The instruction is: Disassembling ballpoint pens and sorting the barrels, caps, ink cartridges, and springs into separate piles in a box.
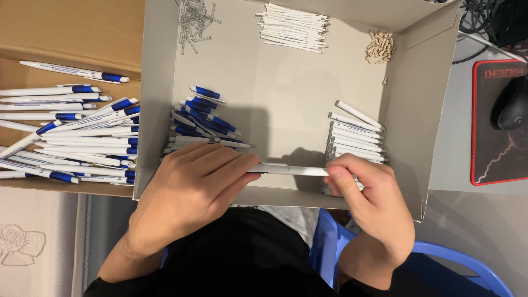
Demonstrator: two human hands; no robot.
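- The left hand (190, 190) and right hand (371, 201) hold one white pen barrel (291, 170) level between them at the near edge of the grey tray (275, 82); the left fingers close over its left end, and the right thumb and forefinger pinch its right end.
- The left palm hides that end of the barrel, so what sits on it cannot be made out.
- A blue chair (462, 264) shows under the right wrist, cut off by the near frame edge.
- Just behind the right hand lies a stack of white barrels (355, 135), about nine visible; the lower ones are covered by the hand.
- Behind the left hand is a pile of blue and white pen tops (201, 118), too overlapped to count.
- Left of the tray, a brown cardboard box (71, 33) holds finished blue and white pens (82, 137), roughly twenty, some cut off at the left edge.
- Right of the tray, a black mouse (511, 104) rests on a red-edged black mat (495, 148).
- Along the tray's far side: metal springs (193, 22) on the left, thin white refills (294, 27) in the middle and small tan tips (379, 47) on the right, all too small to count.
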